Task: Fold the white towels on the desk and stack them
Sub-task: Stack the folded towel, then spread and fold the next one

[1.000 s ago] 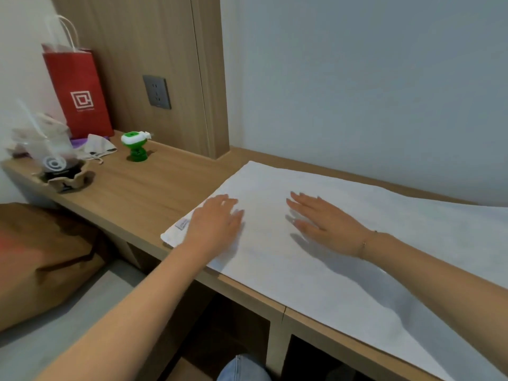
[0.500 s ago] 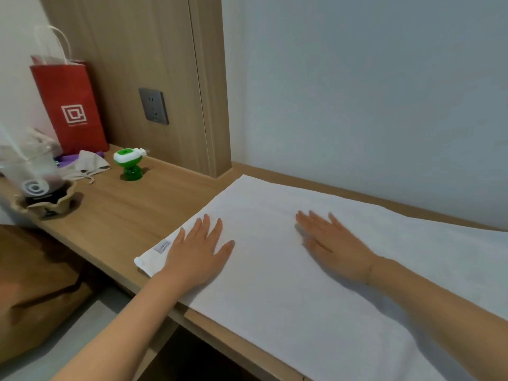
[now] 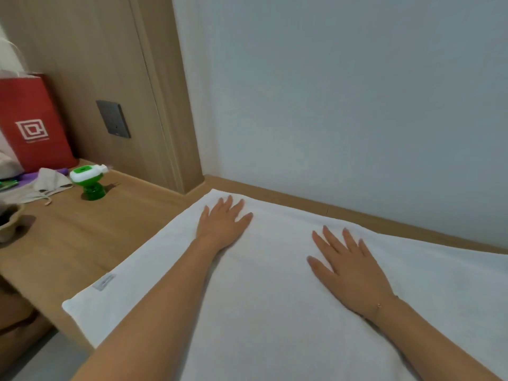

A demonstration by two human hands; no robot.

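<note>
White cloth is lying flat across the tabletop (image 3: 90, 243): the towel (image 3: 275, 312), spread wide beneath both palms. Nearest, the right hand (image 3: 349, 268) is pressing down with fingers (image 3: 330, 237) straight and released, grasping nothing. Farther, the left hand (image 3: 222, 224) is doing likewise, fingertips nearing the far hem. Soft, light and limp, it will probably drape; pinching corners looks best. Compared with half a second ago, both hands are sitting farther across the cloth, smoothing toward the wall.
</note>
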